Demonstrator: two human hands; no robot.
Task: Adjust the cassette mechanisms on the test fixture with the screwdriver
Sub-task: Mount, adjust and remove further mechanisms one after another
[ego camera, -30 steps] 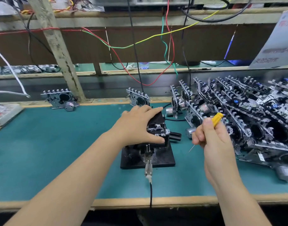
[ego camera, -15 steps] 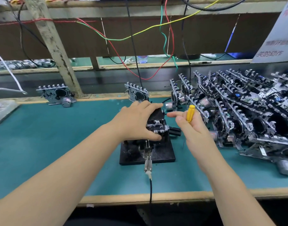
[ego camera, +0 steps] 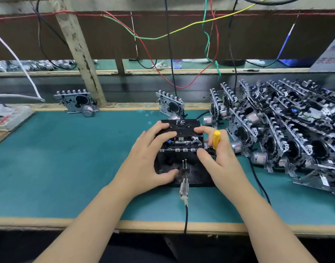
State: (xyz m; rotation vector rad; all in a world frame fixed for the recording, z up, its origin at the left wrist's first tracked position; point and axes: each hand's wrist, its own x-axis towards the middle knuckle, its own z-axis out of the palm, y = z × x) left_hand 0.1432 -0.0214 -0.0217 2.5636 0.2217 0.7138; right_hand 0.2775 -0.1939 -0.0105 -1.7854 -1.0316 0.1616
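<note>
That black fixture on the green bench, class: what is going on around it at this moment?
A person works at the test fixture. Both hands are on a black cassette marked FE, seated in the mechanism there. The left hand rests on its left side; the right hand touches its right side while holding a yellow screwdriver. More mechanisms are piled on the right.

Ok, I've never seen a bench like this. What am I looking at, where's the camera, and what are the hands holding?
The camera sits on the person's head and looks down at a green bench. No robot here, just two bare hands. In the middle stands a black fixture with a cassette mechanism on it and a black cassette marked FE on top. The left hand rests on the cassette and fixture, fingers spread. The right hand touches the cassette with its fingertips and has a yellow screwdriver tucked between its fingers. At the right lies a pile of mechanisms; two more stand at the back edge. A cable runs from the fixture off the front.
</note>
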